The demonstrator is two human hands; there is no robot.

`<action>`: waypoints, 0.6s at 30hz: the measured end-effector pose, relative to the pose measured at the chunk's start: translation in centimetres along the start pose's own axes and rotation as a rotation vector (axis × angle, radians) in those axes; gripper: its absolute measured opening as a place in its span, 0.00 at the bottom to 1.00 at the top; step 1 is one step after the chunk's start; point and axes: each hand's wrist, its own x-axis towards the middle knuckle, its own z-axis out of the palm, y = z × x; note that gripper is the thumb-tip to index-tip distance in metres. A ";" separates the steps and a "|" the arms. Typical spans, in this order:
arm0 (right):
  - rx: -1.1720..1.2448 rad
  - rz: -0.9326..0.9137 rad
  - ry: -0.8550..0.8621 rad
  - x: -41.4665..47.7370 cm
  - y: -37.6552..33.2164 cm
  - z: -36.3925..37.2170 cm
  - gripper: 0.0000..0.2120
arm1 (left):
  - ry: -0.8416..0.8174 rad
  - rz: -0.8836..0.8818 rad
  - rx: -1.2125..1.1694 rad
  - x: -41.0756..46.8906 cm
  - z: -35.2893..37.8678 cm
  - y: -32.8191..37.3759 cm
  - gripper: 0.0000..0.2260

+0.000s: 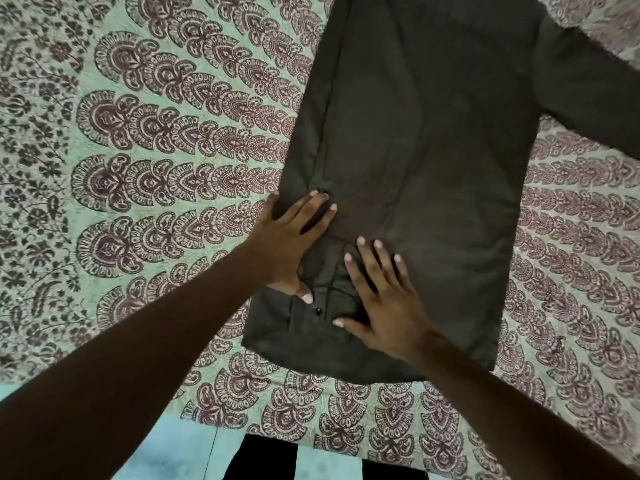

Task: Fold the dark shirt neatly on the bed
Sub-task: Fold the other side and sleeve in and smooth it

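1. Two hands lie flat on the shirt [433,150], both on its lower left part.
2. Left hand [291,244]: fingers straight and spread, palm down. It presses the cloth at the shirt's left edge and grasps nothing.
3. Right hand [381,299]: fingers also straight and spread, palm down, released. It is just beside the left hand and a little nearer the person.
4. Shirt: dark, spread out on the bed [138,174], whose cover is printed in maroon and pale green. The hem lies nearest the person, and the top runs off the upper edge of the view.
5. One sleeve [332,109] is folded in over the body along the left side. Its cuff [325,292], with a dark button [317,310], lies between the two thumbs.
6. Other sleeve [595,91]: it sticks out to the right across the bed and leaves the view.
7. Pale floor [166,455] shows below the bed's near edge.
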 end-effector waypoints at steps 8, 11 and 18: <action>0.267 0.047 0.123 -1.0 0.9 -1.3 0.40 | -0.106 -0.081 -0.063 0.0 -3.8 3.5 0.66; 0.526 0.223 0.322 -0.9 4.4 -3.5 0.36 | 0.052 -0.133 -0.234 0.9 -6.1 5.9 0.52; 0.790 0.532 0.540 -3.8 18.8 -7.5 0.23 | 0.203 -0.070 -0.352 10.8 -10.9 14.5 0.35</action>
